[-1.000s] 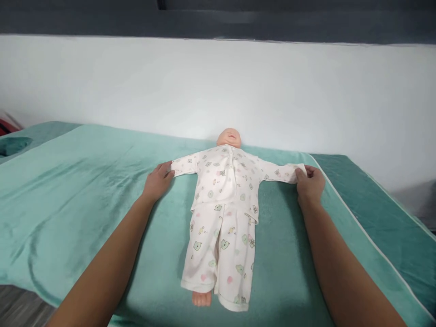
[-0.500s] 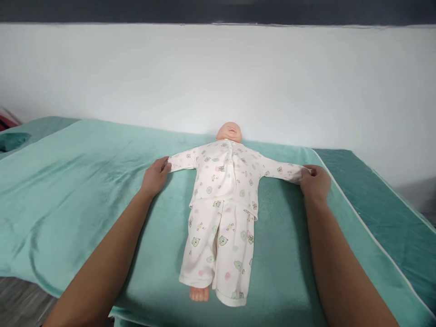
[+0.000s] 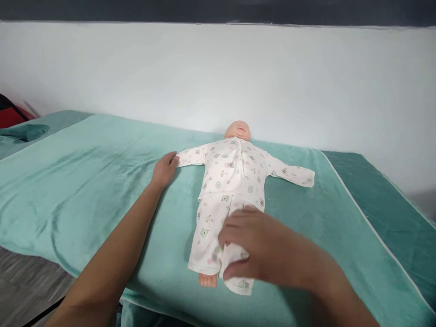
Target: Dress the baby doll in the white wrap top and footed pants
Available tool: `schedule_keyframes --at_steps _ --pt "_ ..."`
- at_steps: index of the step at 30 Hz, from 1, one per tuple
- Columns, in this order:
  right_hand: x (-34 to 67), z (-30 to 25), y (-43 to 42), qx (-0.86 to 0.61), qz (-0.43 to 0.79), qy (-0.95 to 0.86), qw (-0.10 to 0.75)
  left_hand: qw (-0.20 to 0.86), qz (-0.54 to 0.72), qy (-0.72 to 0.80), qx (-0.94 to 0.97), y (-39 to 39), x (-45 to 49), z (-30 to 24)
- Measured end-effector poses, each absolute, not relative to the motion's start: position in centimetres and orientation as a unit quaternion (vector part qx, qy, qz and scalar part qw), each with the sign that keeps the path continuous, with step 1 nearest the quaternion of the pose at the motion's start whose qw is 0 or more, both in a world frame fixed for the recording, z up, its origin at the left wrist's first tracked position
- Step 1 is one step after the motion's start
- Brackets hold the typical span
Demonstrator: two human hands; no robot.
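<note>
A baby doll point(image 3: 237, 130) lies on its back, head toward the wall, dressed in a white long-sleeved top point(image 3: 228, 168) and white trousers point(image 3: 207, 236) printed with small animals. One bare foot point(image 3: 207, 280) pokes out of the trouser leg on the left; the other foot is covered. At the end of the left-side sleeve, my left hand point(image 3: 165, 169) pinches the cuff. My right hand point(image 3: 254, 243) is over the doll's trousers, slightly blurred, thumb and fingers apart with nothing between them. The right-side sleeve point(image 3: 296, 175) lies stretched out on the blanket.
A light green blanket point(image 3: 85, 181) covers the bed, with darker green fabric point(image 3: 381, 204) at the right. Behind stands a white wall point(image 3: 204, 72). A red and black item point(image 3: 12, 113) sits at the far left. Grey floor point(image 3: 27, 281) shows at the lower left.
My right hand has let go of the right-side sleeve and moved left and down over the trousers. My left hand stays at its cuff. The view has shifted slightly.
</note>
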State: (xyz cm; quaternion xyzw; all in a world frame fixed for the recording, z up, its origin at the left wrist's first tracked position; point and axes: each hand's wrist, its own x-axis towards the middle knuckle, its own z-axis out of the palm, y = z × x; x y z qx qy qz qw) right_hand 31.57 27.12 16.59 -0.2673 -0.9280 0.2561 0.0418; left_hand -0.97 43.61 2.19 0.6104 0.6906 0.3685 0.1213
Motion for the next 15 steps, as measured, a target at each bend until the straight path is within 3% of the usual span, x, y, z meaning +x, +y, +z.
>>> schedule_keyframes --at_steps 3,8,15 --pt "29.5 14.9 24.8 -0.256 0.175 -0.951 -0.022 0.128 0.369 0.694 0.605 43.6 -1.0 2.2" --pt "27.2 12.1 23.0 -0.270 0.050 -0.960 -0.046 0.132 0.372 0.697 0.599 43.5 -0.9 2.4" --pt "28.2 13.9 23.2 -0.205 0.120 -0.971 0.014 0.133 0.373 0.698 0.597 43.3 -0.9 2.7"
